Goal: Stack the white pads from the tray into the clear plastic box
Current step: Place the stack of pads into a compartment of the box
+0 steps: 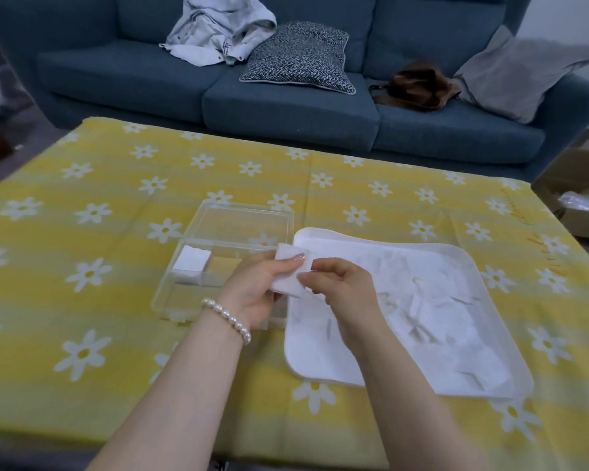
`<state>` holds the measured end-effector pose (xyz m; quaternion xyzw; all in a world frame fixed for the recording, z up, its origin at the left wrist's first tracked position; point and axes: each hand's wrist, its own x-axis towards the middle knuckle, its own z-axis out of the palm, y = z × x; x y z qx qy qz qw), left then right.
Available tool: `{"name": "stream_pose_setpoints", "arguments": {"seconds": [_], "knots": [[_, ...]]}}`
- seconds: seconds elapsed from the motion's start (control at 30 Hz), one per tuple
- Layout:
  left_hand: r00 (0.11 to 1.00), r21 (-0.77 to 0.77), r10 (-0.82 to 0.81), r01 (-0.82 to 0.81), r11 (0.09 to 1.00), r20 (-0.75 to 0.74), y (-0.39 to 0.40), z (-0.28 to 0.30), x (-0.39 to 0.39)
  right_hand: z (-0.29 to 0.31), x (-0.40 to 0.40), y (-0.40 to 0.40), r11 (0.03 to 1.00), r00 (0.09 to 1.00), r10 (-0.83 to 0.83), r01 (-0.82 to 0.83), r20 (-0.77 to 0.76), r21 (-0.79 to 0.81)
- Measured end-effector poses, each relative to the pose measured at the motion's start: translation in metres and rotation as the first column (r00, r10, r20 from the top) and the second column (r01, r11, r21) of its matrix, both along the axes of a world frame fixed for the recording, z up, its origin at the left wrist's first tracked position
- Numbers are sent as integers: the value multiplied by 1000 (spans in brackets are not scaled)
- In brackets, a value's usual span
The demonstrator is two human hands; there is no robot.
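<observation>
Your left hand [252,287] and right hand [342,283] meet above the white tray's [497,321] left edge, fingers of both pinching one soft square pad [291,273]. Left of the tray, the clear plastic box [184,300] holds a small stack of pads [191,263].

Your left hand [259,287] covers the near right corner of the clear plastic box [184,294] and the lower part of the white pad [291,271] it holds. Your right hand [340,283] and forearm hide part of the tray [470,263]. Right of that hand, loose pads [432,321] blur together, uncountable. Both forearms leave the bottom edge.
</observation>
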<state>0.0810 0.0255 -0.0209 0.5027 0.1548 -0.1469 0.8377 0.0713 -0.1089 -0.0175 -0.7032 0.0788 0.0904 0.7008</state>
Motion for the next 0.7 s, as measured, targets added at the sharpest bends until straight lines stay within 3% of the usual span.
{"name": "stream_pose_setpoints", "arguments": {"seconds": [0.13,0.27,0.5,0.7], "knots": [[959,279,280,-283,917,54,32,-7,8,-10,23,38,991,994,-30,44,-109,130],[858,217,511,-510,833,52,71,-1,16,-19,59,76,992,975,56,-30,-217,121],[838,228,544,-521,823,-51,106,-4,14,-35,95,113,936,919,175,-266,-352,-230],[842,198,531,-507,839,-96,107,-6,15,-40,99,121,863,894,224,-368,-389,-347]]}}
